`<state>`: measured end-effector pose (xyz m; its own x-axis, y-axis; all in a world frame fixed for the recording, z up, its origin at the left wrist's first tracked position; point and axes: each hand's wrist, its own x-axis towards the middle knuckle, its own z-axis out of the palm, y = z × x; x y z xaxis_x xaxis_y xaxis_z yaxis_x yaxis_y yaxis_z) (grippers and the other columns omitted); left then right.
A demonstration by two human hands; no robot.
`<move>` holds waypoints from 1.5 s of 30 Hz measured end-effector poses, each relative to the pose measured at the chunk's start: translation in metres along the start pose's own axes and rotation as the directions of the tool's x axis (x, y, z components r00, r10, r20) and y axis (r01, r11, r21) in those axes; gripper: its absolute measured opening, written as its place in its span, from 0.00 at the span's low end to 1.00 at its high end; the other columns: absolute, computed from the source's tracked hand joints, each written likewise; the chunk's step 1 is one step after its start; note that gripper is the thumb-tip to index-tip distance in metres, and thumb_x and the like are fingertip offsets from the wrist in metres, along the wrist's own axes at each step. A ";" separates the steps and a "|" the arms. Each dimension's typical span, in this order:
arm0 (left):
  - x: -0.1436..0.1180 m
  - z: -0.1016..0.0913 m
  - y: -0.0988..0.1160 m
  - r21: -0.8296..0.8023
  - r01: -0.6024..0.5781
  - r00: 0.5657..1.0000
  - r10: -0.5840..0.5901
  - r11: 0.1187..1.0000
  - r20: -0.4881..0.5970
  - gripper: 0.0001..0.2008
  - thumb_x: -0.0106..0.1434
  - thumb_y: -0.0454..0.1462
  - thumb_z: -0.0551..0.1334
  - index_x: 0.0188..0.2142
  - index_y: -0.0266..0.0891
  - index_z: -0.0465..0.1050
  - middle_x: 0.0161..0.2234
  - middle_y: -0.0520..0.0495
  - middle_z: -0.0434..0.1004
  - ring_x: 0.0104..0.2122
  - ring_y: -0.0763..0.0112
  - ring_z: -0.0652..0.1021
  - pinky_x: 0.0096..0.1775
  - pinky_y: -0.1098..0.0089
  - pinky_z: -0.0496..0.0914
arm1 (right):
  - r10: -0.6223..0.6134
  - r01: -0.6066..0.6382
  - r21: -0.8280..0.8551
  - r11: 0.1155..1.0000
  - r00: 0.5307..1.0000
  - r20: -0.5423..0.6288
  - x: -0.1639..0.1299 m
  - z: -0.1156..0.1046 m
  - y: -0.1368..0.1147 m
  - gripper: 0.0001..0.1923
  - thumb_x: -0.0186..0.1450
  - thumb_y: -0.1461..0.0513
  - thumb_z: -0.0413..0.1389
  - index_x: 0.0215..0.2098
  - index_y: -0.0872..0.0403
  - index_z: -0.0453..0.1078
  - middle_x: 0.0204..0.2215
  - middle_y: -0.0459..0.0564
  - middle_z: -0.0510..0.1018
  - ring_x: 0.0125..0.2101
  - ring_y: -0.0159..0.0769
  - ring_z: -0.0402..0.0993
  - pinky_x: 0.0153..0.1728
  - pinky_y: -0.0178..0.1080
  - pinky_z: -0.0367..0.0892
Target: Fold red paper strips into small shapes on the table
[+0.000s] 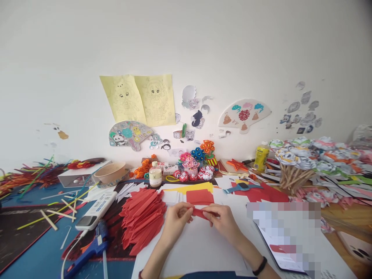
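Observation:
Both my hands pinch a small folded strip of red paper (201, 212) over a white sheet (200, 248) in front of me. My left hand (176, 221) grips its left end, and my right hand (221, 220) grips its right end with a black band on the wrist. Just beyond them lies a flat red paper rectangle (200, 196). A pile of folded red paper pieces (142, 219) sits to the left of my left hand.
A blue glue gun (90, 248) and a white power strip (97, 209) lie at the left. Coloured sticks (35, 176), a bowl (112, 172), a small bottle (155, 174), paper flowers (197, 162), a yellow glue bottle (260, 155) and paper pinwheels (308, 159) line the back. A blurred tablet (285, 236) lies right.

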<state>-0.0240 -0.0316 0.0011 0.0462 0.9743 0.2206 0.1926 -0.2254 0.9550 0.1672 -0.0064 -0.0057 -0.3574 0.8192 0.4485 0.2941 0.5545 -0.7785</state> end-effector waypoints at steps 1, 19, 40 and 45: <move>0.000 -0.002 0.001 0.058 -0.005 1.000 0.005 0.998 0.001 0.15 0.59 0.45 0.60 0.33 0.33 0.75 0.21 0.48 0.75 0.22 0.71 0.74 0.27 0.72 0.68 | 0.004 -0.004 0.005 1.000 1.000 0.015 0.000 -0.001 -0.001 0.17 0.65 0.54 0.52 0.30 0.55 0.78 0.17 0.47 0.72 0.19 0.33 0.68 0.25 0.35 0.64; -0.007 -0.011 0.019 0.304 -0.138 0.990 0.126 0.943 0.057 0.15 0.63 0.43 0.57 0.31 0.36 0.78 0.26 0.46 0.79 0.26 0.70 0.75 0.31 0.74 0.67 | 0.132 -0.151 0.245 0.958 0.987 0.090 0.002 -0.006 0.009 0.16 0.61 0.53 0.56 0.36 0.57 0.77 0.24 0.49 0.76 0.20 0.32 0.69 0.25 0.35 0.68; -0.011 0.001 0.002 0.728 -0.348 0.936 0.181 0.591 0.301 0.11 0.60 0.28 0.55 0.32 0.40 0.74 0.30 0.48 0.76 0.32 0.67 0.74 0.33 0.72 0.62 | 0.084 -0.080 -0.043 0.996 0.991 0.107 0.000 0.001 0.016 0.07 0.59 0.67 0.56 0.31 0.54 0.76 0.28 0.48 0.79 0.28 0.37 0.73 0.32 0.38 0.67; -0.009 0.005 -0.003 0.811 -0.419 0.908 0.189 0.409 0.374 0.09 0.62 0.27 0.54 0.32 0.38 0.71 0.31 0.48 0.74 0.32 0.67 0.73 0.33 0.71 0.62 | -0.049 0.080 -0.254 0.964 0.991 0.128 -0.003 0.001 0.014 0.11 0.61 0.70 0.53 0.26 0.53 0.74 0.27 0.48 0.75 0.33 0.38 0.70 0.34 0.38 0.65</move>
<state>-0.0204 -0.0396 -0.0045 0.4453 0.8412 0.3069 0.8538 -0.5021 0.1375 0.1714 -0.0012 -0.0188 -0.4822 0.7656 0.4259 0.4800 0.6376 -0.6026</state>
